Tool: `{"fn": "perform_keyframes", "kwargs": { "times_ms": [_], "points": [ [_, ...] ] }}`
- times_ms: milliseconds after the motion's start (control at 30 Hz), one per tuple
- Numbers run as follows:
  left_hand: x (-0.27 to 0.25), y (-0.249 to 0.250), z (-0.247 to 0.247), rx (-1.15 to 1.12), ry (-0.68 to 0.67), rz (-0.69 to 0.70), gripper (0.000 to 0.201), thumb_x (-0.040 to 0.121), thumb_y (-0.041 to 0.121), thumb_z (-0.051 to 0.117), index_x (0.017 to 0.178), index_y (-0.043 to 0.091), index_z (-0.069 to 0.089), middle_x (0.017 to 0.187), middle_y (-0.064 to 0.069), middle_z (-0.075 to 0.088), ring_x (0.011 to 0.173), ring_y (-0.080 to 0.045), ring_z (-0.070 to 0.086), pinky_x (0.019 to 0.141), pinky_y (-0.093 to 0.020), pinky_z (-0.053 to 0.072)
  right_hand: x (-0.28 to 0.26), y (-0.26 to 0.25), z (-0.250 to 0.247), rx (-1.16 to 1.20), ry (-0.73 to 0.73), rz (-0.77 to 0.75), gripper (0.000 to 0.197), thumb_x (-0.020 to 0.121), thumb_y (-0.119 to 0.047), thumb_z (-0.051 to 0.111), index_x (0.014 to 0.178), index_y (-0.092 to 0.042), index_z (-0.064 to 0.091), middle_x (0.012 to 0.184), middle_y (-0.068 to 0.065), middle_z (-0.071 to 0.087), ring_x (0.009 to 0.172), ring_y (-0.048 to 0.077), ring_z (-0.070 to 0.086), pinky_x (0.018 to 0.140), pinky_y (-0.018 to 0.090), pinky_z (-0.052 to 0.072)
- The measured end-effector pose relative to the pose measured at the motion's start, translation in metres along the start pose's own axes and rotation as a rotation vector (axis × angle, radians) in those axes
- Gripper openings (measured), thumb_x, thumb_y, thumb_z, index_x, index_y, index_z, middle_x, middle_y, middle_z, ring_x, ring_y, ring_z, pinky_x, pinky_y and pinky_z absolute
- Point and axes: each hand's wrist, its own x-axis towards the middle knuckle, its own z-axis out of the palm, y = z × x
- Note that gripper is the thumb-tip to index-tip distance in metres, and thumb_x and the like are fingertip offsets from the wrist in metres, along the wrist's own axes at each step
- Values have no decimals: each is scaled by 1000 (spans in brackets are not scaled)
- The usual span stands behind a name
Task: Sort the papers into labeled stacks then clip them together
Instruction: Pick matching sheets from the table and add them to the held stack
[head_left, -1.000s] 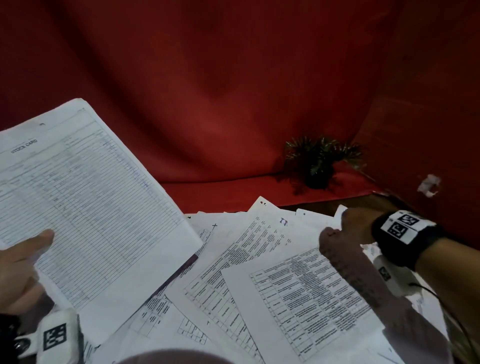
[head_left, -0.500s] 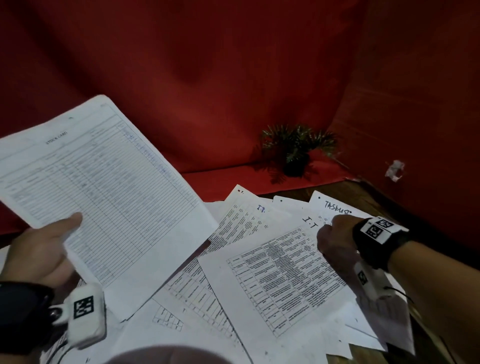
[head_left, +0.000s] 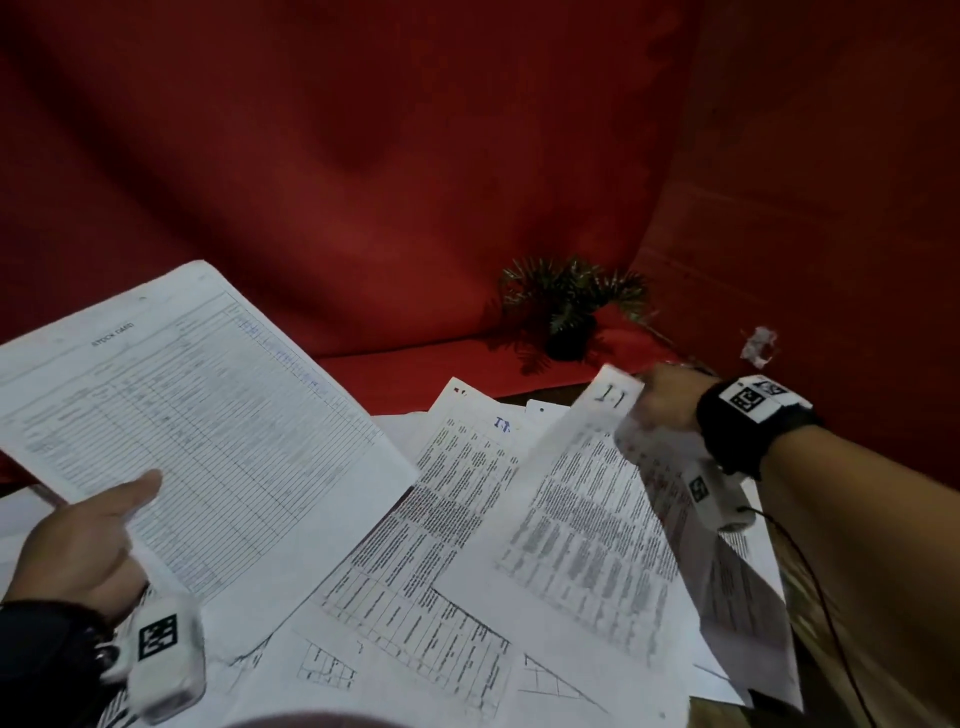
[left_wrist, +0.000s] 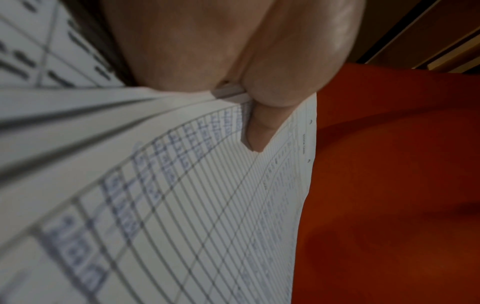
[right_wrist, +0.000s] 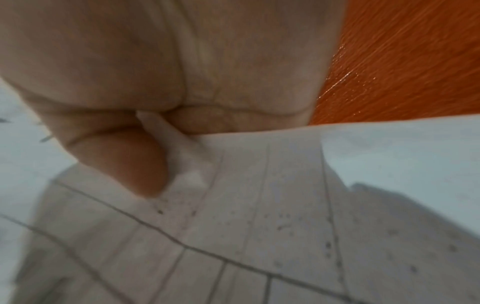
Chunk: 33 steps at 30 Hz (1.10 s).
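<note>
My left hand (head_left: 98, 530) holds a ruled stock-card sheet (head_left: 192, 426) raised at the left, thumb on top; in the left wrist view the thumb (left_wrist: 262, 131) pinches that sheet (left_wrist: 207, 205) with more paper beneath. My right hand (head_left: 662, 397) grips the top corner of a printed table sheet (head_left: 587, 519) marked "I-I" and lifts it off the pile. In the right wrist view the thumb (right_wrist: 130, 162) and fingers pinch that sheet (right_wrist: 259, 226). Several more printed papers (head_left: 441, 519) lie overlapped on the table.
A small dark potted plant (head_left: 569, 312) stands at the back on red cloth (head_left: 415, 374). Red fabric drapes behind and at the right. A crumpled white scrap (head_left: 758, 343) sits by the right wall. Wooden table edge (head_left: 831, 649) shows at the right.
My right hand went from resting on the pile to gripping the "I-I" sheet's top corner and lifting it. The left hand kept the stock-card sheet raised.
</note>
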Motion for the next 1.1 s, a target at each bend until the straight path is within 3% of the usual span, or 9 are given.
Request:
{"fn": "perform_keyframes", "kwargs": {
  "times_ms": [133,300,400,533,667,800,900,1000,1100],
  "points": [
    [-4,2,1,-40,38,-54,48,104,18,46,150,4,41,156,-23,42,117,-33,62,101,-45,43,5,-27,-17,146,-11,5,20,65,-13,62,48,-16,52,49,1,44,53,22,36,53,34,30],
    [-6,4,-14,-76,47,-283,49,99,33,61,139,5,57,129,-24,66,112,-42,64,78,-58,56,16,-82,8,131,-105,-59,28,80,-19,64,56,-14,51,56,2,46,50,21,36,49,30,28],
    [-7,4,-12,-32,1,-269,42,99,29,61,133,4,61,125,-22,68,113,-41,64,83,-54,54,22,-109,30,36,-146,-156,32,67,-31,67,55,-7,49,57,3,46,52,22,38,50,39,39],
    [-12,6,-6,-10,-22,-255,23,100,27,61,116,10,65,102,-14,69,94,-33,65,79,-45,51,29,-123,42,109,-91,-165,23,74,-30,70,78,-7,70,76,7,70,71,29,67,59,32,51],
    [2,-1,-15,-12,-23,-286,27,97,32,63,111,9,68,116,-21,71,107,-40,67,94,-57,49,29,-121,43,214,24,-179,19,80,-24,59,91,-12,69,88,6,70,83,28,66,71,34,55],
    [6,-3,-19,-29,-48,-303,27,96,34,64,109,12,70,106,-19,76,106,-40,67,80,-57,57,27,-122,53,218,81,-211,9,85,-16,53,92,-13,57,90,6,62,88,31,62,68,32,46],
    [12,-6,-27,-42,-57,-288,52,80,40,75,123,10,69,119,-19,73,111,-41,67,87,-58,55,28,-124,59,278,64,-235,12,83,-19,59,93,-17,53,90,5,65,84,28,62,70,34,53],
    [16,-11,-22,-91,-34,-182,58,96,29,62,145,2,49,82,1,81,76,-17,78,63,-36,64,29,-121,59,296,27,-258,17,82,-16,68,76,-22,54,81,-2,65,84,22,62,63,27,49],
    [12,-11,-14,-102,19,-96,43,105,19,47,146,6,45,55,13,72,50,-4,70,42,-23,57,28,-111,53,332,-7,-304,10,83,-18,70,86,-13,61,86,9,71,86,27,68,72,39,55]
  ]
}}
